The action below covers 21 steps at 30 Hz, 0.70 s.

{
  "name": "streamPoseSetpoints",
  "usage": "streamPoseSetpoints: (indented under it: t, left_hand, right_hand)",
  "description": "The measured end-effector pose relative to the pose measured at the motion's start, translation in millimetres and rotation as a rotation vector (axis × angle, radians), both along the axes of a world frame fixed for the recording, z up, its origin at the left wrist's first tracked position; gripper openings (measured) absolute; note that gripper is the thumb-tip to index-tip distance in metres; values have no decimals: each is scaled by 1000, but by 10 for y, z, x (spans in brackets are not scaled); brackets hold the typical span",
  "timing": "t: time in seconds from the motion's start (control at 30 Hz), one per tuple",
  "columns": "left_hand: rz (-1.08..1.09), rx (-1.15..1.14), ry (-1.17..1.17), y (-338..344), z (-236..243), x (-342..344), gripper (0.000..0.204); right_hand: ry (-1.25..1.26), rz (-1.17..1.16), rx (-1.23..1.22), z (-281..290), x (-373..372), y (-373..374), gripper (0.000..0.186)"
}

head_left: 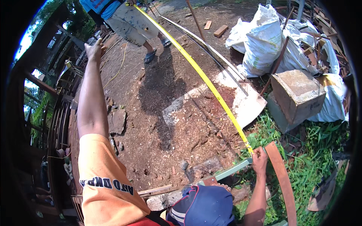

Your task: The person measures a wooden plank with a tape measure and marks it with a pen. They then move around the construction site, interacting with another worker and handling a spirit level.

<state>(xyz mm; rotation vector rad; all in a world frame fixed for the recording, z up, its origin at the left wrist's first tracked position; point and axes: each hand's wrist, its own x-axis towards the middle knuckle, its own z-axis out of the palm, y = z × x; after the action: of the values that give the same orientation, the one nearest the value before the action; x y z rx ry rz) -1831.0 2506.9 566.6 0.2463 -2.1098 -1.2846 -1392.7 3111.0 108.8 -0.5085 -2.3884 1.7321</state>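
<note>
My left arm, in an orange sleeve, stretches up the left side. At its end my left hand [95, 49] is raised empty, thumb and fingers apart, toward a person [132, 26] in patterned shorts and sandals. That person holds one end of a long yellow tape measure [205, 81]. The tape runs diagonally over the ground to the hand [259, 161] of another person, low in front of me in a dark blue cap [205, 207], whose fingers grip its near end beside a green bar [235, 168]. My right hand does not show.
White sacks [264, 45] and a worn box [298, 94] stand at the right, near scrap wood. A curved brown wooden piece [283, 180] rises by the grass. Stone slabs [117, 121] lie at left. A pale sheet [247, 103] lies by the tape.
</note>
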Motion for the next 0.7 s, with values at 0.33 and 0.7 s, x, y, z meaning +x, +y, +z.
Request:
streamPoseSetpoints:
  t: [0.33,0.7]
  left_hand:
    - [-66,125,-34,716,5,9,119]
    - [63,568,33,463,-245,-98,23]
  right_hand:
    - [20,-388,374,-155,1139,1470,6]
    - [-5,-475,623,-516,1680,1703,14]
